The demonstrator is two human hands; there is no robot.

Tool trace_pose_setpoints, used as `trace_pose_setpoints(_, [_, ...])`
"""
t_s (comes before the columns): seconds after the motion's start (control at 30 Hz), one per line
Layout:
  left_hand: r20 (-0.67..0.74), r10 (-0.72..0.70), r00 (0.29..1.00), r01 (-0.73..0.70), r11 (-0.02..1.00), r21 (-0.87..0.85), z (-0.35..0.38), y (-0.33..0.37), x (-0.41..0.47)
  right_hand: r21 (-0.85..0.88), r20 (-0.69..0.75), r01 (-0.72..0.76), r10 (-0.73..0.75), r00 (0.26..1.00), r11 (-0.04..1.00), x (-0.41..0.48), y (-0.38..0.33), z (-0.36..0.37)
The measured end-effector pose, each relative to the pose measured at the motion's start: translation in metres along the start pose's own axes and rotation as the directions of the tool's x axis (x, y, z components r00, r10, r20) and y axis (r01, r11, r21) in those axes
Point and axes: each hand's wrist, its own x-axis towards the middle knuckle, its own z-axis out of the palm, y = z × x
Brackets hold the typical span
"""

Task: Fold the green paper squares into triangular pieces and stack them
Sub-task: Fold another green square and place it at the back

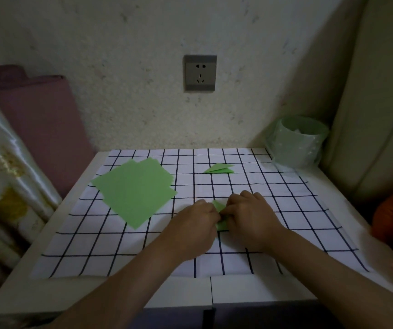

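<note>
Gripping a small, partly folded green paper piece (219,211) between them, the left hand (194,230) and right hand (250,218) meet with curled fingers at the middle of the white black-gridded cloth (143,245). A loose stack of flat green paper squares (135,189) lies to the left. Folded green triangles (219,169) rest farther back, near a green plastic-lined bin (297,142).

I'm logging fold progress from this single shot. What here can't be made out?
Head view, all of it dim.
Paper in work: mostly under the left hand and right hand; fold stage unclear.
Square pile: sheets overlap; count unknown.
Finished triangles: too small to count layers.
Bin: bag film hides its contents.
Orange thing: cut by right edge, blurred.
</note>
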Motion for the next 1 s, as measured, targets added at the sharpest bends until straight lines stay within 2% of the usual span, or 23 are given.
trace_pose_setpoints(0.13, [-0.019, 0.059, 0.998, -0.058, 0.998, 0.025, 0.001, 0.013, -0.017, -0.02, 0.057, -0.002, 0.003, 0.998, 1.0, 0.0, 0.002, -0.002])
trace_pose_setpoints(0.27, [-0.005, 0.035, 0.999, -0.035, 0.999, -0.013, 0.003, 0.019, -0.033, -0.071, 0.122, 0.002, 0.006, 0.992, 0.997, -0.002, -0.001, -0.007])
trace_pose_setpoints(0.4, [0.06, 0.008, 0.998, -0.008, 1.0, -0.006, 0.008, 0.024, -0.046, -0.029, 0.098, -0.024, 0.027, 0.995, 0.999, -0.004, -0.005, -0.011])
trace_pose_setpoints(0.5, [0.082, 0.002, 0.997, -0.002, 1.0, -0.001, 0.013, 0.027, -0.051, -0.068, 0.094, -0.02, 0.027, 0.995, 0.997, -0.005, -0.007, -0.01])
trace_pose_setpoints(0.77, [0.051, -0.068, 0.996, 0.074, 0.989, -0.132, 0.012, 0.03, -0.051, -0.127, 0.074, -0.01, 0.02, 0.997, 0.992, -0.029, -0.009, -0.011])
trace_pose_setpoints(1.0, [0.078, -0.072, 0.994, 0.08, 0.992, -0.1, 0.013, 0.029, -0.049, -0.17, 0.129, 0.051, -0.029, 0.991, 0.984, -0.058, -0.018, -0.009])
